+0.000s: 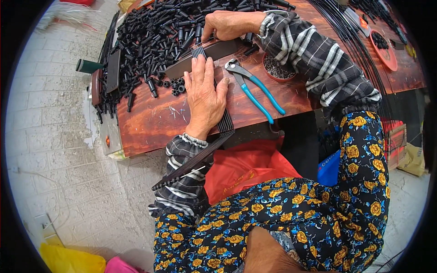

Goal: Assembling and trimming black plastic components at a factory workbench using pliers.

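My left hand (pixel 205 93) lies flat, fingers stretched, on a row of thin black strips (pixel 226 122). These strips run over the table's front edge and bend off to the left above my left forearm. Their far ends lie across a dark brown bar (pixel 180 68). My right hand (pixel 226 26) is just beyond, at those far ends, its index finger pointing down and the others curled. Whatever it pinches is too small or hidden to tell. Cutting pliers with teal handles (pixel 251 96) rest to the right of my left hand, touched by neither hand.
A heap of black plastic tube-like parts (pixel 145 41) covers the table's far left. A round bowl of small dark bits (pixel 278 68) sits beside my right forearm. Long black rods (pixel 346 36) cross the right side. Below the wooden table (pixel 145 132) hangs a red bag (pixel 246 166).
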{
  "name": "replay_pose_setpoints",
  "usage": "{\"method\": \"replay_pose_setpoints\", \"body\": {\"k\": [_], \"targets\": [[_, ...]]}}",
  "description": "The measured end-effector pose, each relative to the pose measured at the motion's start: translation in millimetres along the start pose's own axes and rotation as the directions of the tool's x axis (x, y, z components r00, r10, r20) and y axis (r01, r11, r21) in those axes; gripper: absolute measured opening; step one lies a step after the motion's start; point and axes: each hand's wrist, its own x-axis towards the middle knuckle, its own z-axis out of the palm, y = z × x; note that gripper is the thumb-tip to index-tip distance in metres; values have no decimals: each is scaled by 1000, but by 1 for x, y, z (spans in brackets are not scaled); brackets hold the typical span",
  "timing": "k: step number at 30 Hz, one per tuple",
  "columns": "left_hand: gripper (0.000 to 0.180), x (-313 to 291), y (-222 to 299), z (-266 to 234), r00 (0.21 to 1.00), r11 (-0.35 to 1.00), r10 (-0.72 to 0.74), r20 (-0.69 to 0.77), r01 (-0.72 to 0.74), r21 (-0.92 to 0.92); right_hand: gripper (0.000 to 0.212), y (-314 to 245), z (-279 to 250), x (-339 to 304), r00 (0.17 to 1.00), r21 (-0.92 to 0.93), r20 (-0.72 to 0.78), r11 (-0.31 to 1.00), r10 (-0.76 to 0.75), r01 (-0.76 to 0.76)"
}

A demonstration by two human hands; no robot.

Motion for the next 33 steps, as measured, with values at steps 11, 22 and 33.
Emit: {"method": "replay_pose_setpoints", "body": {"k": [11, 22, 33], "targets": [[57, 0, 1, 0, 1000, 1000, -1, 1, 1, -2, 44, 0, -2, 3, 998, -11, 55, 1000, 11, -11], [58, 0, -1, 0, 1000, 1000, -2, 6, 2, 0, 43, 2, 2, 8, 999, 6, 37, 1000, -12, 12], [57, 0, 0, 0, 1000, 1000, 1, 0, -1, -1, 42, -7, -4, 8, 996, -31, 55, 997, 66, -64]]}}
